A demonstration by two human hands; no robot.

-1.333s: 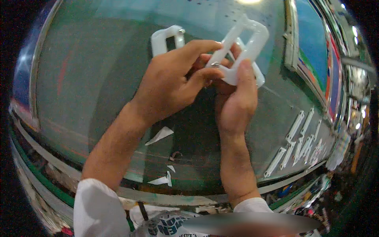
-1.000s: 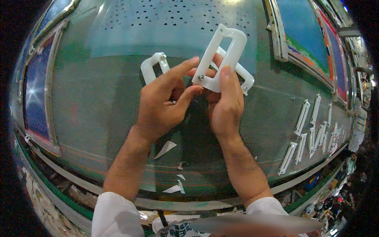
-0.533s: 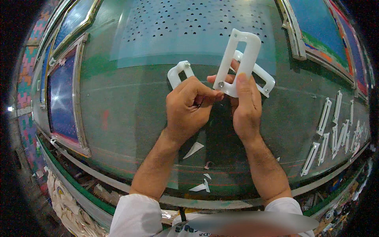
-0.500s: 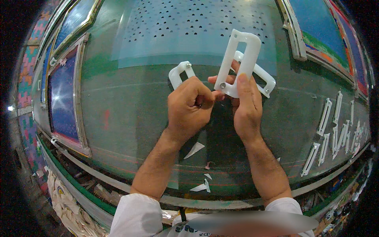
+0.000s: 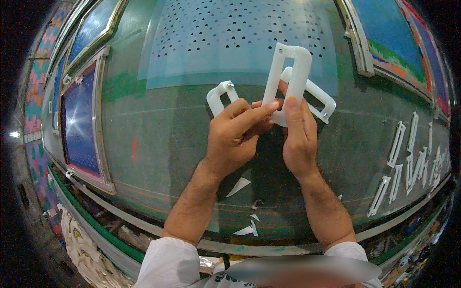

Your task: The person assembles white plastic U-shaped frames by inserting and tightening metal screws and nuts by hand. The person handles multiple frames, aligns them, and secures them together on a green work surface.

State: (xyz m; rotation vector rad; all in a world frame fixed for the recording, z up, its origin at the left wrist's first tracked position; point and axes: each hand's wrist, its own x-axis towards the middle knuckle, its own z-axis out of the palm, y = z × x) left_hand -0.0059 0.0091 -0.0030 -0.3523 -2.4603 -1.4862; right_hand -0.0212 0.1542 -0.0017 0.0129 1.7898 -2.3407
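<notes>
A white plastic handle [image 5: 298,72], a long loop with a slot, stands raised in my right hand [image 5: 300,139]. My right thumb presses its front near the lower end, and the other fingers are behind it. At its lower left corner my left hand [image 5: 234,137] is closed, its fingertips pinching there and covering the screw. A second white handle [image 5: 321,98] lies tilted just behind, partly hidden by the held one. Left of it a third white handle [image 5: 216,100], with a small metal fastener at its top corner, is partly covered by my left hand.
On the green table [image 5: 158,139], several slim white strips [image 5: 396,144] lie at the right. White scraps [image 5: 238,186] are scattered between my forearms. A translucent sheet [image 5: 192,72] with dark dots covers the far middle. Framed screens [image 5: 81,125] stand left, another frame [image 5: 362,48] far right.
My left fingers have moved onto the handle's lower left corner, where the screw showed before. The held handle has come slightly lower and to the left.
</notes>
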